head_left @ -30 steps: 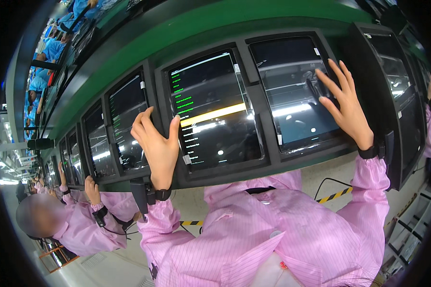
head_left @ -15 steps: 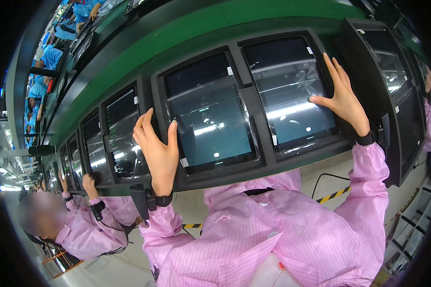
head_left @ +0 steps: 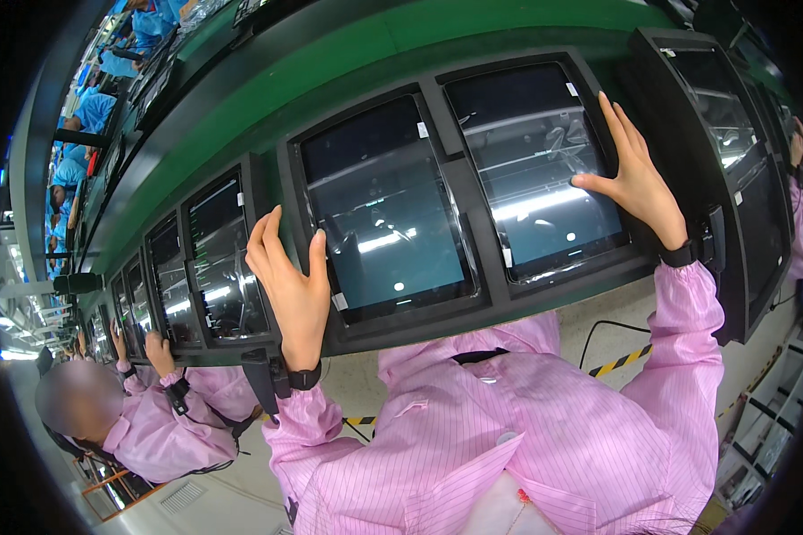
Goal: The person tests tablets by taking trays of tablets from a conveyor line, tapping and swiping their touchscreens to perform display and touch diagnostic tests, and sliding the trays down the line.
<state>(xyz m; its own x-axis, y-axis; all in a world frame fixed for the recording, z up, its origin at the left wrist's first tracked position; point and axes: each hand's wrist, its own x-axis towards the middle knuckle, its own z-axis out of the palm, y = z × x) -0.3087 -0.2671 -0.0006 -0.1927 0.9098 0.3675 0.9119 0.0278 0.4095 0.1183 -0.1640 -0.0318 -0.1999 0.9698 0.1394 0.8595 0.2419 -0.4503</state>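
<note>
We find our left hand (head_left: 288,283) splayed and empty; a black-framed tablet (head_left: 375,278) lies just to its right. Our right hand (head_left: 641,185) is likewise splayed, holding nothing, its thumb over a second tablet (head_left: 522,152). Beyond both hands we note a green benchtop (head_left: 357,61).

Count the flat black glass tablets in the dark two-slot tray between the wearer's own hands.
2. One flat black glass tablet lies beside the bare left hand; the other tablet lies beside the bare right hand, which covers a little of it. No third shows there.
</note>
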